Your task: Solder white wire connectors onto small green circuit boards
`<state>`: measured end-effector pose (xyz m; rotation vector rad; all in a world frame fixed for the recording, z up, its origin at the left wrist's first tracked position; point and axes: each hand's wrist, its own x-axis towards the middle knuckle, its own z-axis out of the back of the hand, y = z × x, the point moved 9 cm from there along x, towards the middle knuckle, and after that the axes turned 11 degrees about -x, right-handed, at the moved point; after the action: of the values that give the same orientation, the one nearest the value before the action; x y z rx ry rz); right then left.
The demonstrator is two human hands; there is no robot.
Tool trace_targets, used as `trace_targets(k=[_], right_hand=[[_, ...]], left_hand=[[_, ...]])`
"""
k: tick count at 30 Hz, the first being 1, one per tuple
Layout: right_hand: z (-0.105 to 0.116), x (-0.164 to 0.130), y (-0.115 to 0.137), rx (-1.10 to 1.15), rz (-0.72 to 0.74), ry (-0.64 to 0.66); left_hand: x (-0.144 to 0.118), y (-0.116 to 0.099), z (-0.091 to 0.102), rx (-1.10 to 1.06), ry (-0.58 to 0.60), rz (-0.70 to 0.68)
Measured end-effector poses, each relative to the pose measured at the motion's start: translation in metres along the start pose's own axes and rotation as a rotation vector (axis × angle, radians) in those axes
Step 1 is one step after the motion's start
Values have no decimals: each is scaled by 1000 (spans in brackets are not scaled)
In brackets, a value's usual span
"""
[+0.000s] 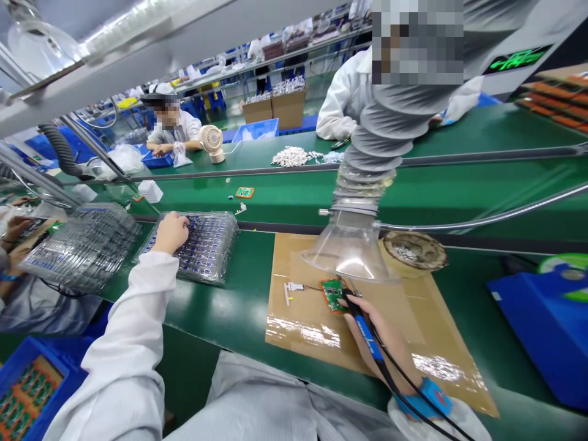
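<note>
My left hand [171,231] reaches out over a clear plastic tray of small blue parts [215,245], fingers curled down onto the parts; whether it holds one I cannot tell. My right hand [383,334] grips a blue-handled soldering iron [362,321], its tip down on a small green circuit board [331,293]. The board lies on a brown cardboard mat [312,318]. A small white connector [290,289] with a thin wire lies just left of the board.
A clear fume funnel [349,248] on a grey hose hangs right above the board. A second clear tray stack [85,245] is at left, a solder-tip cleaner [414,250] behind the mat, a blue box [546,331] at right. Other people work across the green belt [294,196].
</note>
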<state>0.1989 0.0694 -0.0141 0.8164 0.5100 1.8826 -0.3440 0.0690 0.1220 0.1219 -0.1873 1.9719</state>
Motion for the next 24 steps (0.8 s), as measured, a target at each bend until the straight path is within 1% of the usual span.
trace_targets(k=[4, 7, 10, 13, 16, 19, 22, 24], right_hand=[[0, -2, 2, 18, -51, -13], [3, -4, 3, 28, -95, -29], [2, -2, 6, 35, -43, 16], [2, -1, 4, 44, -50, 33], [1, -1, 3, 63, -105, 52], [3, -2, 8, 67, -138, 31], [6, -2, 12, 61, -170, -1], [7, -2, 14, 62, -176, -5]], left_hand=[[11, -11, -4, 55, 49, -58], [15, -14, -3, 106, 55, -89], [19, -10, -3, 142, 67, -86], [26, -1, -8, 155, 136, -45], [33, 6, -14, 101, 252, -15], [36, 2, -14, 15, 337, -64], [35, -1, -6, -71, 353, -97], [33, -2, 5, -124, 320, -108]])
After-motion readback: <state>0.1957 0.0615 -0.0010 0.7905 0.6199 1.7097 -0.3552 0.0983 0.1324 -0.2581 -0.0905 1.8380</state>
